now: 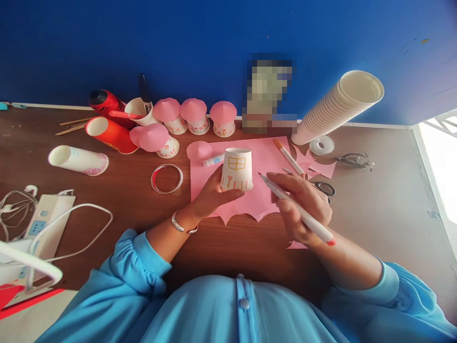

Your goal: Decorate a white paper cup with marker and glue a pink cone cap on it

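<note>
My left hand [216, 193] grips a white paper cup [237, 167], turned upside down, with a yellow window and red and yellow strokes drawn on its side. In my right hand [307, 202] is a white marker [303, 216] with a red end; its red tip points at the cup but stays a little apart from it. Beneath both hands lies a sheet of pink paper [257, 200] with scalloped cut edges. On that sheet rest a glue stick [213, 160], a pink paper disc [199, 150] and a marker with an orange cap [288, 156].
Several decorated cups with pink cone roofs [223, 113] line the wall. A leaning stack of paper cups [335, 107], a white tape roll [322, 145], glasses [355, 161] and scissors [324, 188] are at right. Left are a red cup [112, 136], a tape ring [166, 179] and a power strip [44, 224].
</note>
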Tool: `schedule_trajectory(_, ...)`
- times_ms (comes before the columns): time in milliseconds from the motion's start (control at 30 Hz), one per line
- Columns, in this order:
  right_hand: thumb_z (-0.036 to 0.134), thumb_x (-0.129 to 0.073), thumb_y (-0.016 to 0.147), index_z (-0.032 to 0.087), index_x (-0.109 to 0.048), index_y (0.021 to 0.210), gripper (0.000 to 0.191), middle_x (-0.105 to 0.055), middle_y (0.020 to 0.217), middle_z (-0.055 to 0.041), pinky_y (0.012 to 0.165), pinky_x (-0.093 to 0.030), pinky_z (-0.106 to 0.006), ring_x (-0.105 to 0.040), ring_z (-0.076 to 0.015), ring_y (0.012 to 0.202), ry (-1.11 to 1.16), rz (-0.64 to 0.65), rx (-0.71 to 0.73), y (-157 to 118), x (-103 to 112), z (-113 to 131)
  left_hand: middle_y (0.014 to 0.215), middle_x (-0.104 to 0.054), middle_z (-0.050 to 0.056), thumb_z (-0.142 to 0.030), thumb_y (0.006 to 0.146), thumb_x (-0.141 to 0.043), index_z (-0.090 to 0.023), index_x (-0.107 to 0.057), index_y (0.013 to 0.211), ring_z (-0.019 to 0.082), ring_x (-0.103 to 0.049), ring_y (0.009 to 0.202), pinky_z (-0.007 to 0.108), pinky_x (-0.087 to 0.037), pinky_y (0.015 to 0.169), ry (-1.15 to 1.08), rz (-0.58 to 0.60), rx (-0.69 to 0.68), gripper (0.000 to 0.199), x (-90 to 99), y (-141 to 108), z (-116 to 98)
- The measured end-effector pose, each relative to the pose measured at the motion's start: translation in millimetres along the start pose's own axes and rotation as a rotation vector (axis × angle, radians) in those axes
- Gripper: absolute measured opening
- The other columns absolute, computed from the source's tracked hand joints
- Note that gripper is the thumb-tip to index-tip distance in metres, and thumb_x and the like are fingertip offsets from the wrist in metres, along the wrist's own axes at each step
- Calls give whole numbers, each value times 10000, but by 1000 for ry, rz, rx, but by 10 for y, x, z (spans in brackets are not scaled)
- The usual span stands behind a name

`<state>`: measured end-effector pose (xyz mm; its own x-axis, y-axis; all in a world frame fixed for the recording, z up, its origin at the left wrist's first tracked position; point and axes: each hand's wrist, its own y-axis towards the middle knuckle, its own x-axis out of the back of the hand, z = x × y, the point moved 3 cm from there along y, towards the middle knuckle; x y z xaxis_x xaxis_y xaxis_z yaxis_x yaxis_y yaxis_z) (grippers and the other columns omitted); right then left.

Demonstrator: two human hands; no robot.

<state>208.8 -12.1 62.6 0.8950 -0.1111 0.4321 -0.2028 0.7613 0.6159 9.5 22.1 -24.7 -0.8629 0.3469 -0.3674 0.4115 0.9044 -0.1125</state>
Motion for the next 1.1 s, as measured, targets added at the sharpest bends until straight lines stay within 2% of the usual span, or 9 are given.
schedule_trajectory(100,173,-686,978,247,-647,1179,218,-752,857,-25,575,-606,-319,-736,-190,687,122,11,-41,-7,-43,16,1187,-755,76,-429,789,-938,-246,-697,1246,277,-693,1120,408,-555,962,-29,18,-7,548,-20,5,-13)
schedule_trajectory(167,110,-704,937,232,-623,1072,198,-735,827,-11,570,-596,-283,-745,-169,686,119,28,-4,-10,-74,38,1142,-753,65,-414,786,-941,-245,-692,1230,262,-696,1069,398,-564,928,-44,15,0,537,-32,7,-25)
schedule_trajectory(367,70,-673,912,221,-626,1008,186,-680,754,9,481,-529,-262,-696,-148,596,1,-19,131,1,-108,62,1085,-750,63,-392,766,-953,-228,-686,1190,254,-697,1013,400,-575,905,-36,6,18,527,-68,6,-79)
schedule_trajectory(600,88,-658,929,250,-626,1009,183,-676,731,11,442,-524,-273,-694,-160,577,-1,-3,132,12,-138,43,1059,-730,56,-384,776,-946,-226,-682,1165,240,-689,982,385,-576,863,-14,14,14,496,-80,-1,-100)
schedule_trajectory(833,77,-674,916,250,-624,1021,209,-697,751,9,486,-563,-274,-710,-162,596,-12,15,115,5,-141,26,1038,-720,50,-400,758,-955,-227,-672,1156,236,-677,966,391,-562,860,14,-11,20,518,-73,-5,-108)
schedule_trajectory(1100,63,-671,902,248,-612,1034,235,-710,768,0,501,-564,-267,-721,-164,611,-13,48,109,14,-126,28,1042,-723,50,-394,766,-947,-229,-679,1148,238,-687,979,386,-573,865,-1,14,19,495,-82,-2,-112)
